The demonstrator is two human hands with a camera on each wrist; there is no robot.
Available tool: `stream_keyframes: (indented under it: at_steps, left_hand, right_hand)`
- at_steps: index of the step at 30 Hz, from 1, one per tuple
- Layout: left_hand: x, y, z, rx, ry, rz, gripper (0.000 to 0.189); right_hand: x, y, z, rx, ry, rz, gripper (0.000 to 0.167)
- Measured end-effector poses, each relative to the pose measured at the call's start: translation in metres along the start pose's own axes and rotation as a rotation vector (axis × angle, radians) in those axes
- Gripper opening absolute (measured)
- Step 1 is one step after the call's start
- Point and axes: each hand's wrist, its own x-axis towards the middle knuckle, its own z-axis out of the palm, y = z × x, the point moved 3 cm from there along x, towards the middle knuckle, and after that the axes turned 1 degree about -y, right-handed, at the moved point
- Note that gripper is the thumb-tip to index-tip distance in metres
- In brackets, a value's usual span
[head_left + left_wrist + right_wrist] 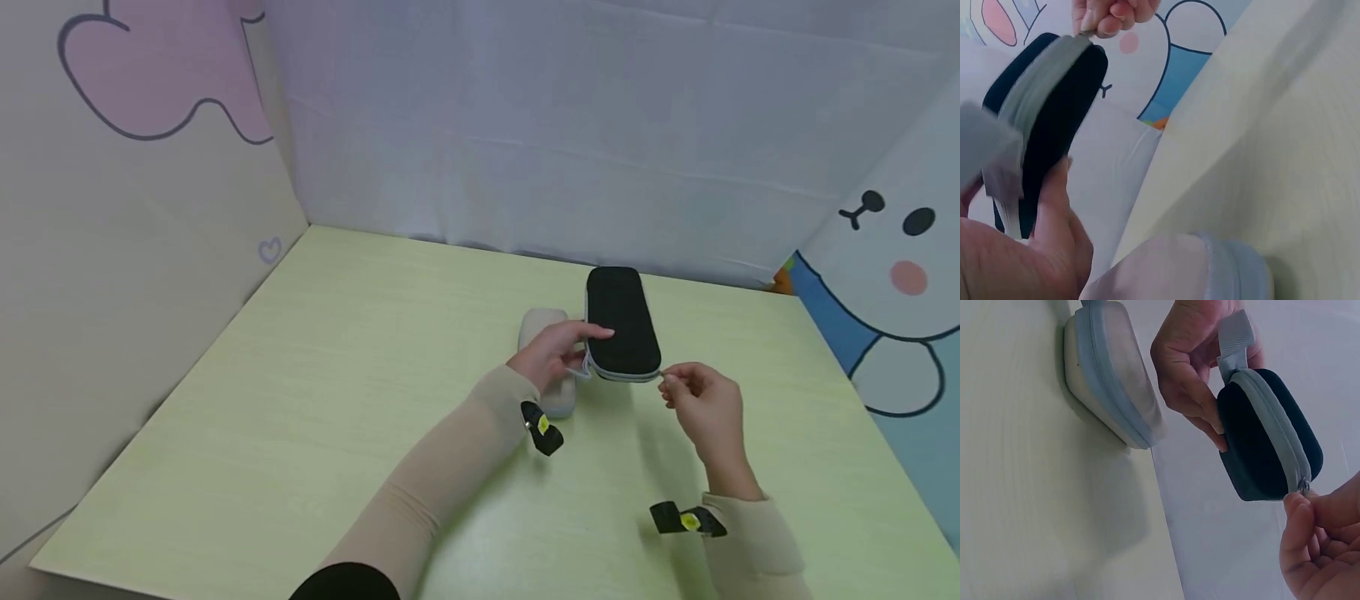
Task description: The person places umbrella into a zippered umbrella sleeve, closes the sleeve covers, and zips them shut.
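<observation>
A black zippered case (622,325) with a pale grey zip band is held above the table by my left hand (551,352), thumb on its top face and fingers beneath. My right hand (707,408) pinches the zipper pull (1303,485) at the case's near right corner. A grey wrist strap (1235,339) hangs from the case beside my left hand. As far as the right wrist view shows, the zip band is closed there. Below my left hand, a beige zippered case (1127,362) with a grey-blue band lies on the table, partly covered by the hand in the head view.
The pale yellow table (337,375) meets a white cloth backdrop (525,142) at its far edge. A wall panel (150,250) rises on the left, and a cartoon-printed panel (907,333) on the right.
</observation>
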Motion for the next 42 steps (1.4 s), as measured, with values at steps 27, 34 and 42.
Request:
stream_keyframes:
  at_steps: [27,34,42]
  left_hand:
    - [0.001,0.001,0.002,-0.136,0.020,0.063,0.012]
    - [0.000,0.000,0.002,-0.135,0.021,0.073,0.012]
    - [-0.001,-0.001,0.004,-0.138,0.036,0.131,0.009]
  right_hand:
    - [-0.016,-0.058,-0.010,0.006,-0.021,-0.009,0.009]
    - [-0.002,-0.012,0.005,-0.069,0.051,-0.023,0.012]
    - [-0.012,-0.041,-0.001,-0.041,0.042,-0.010,0.011]
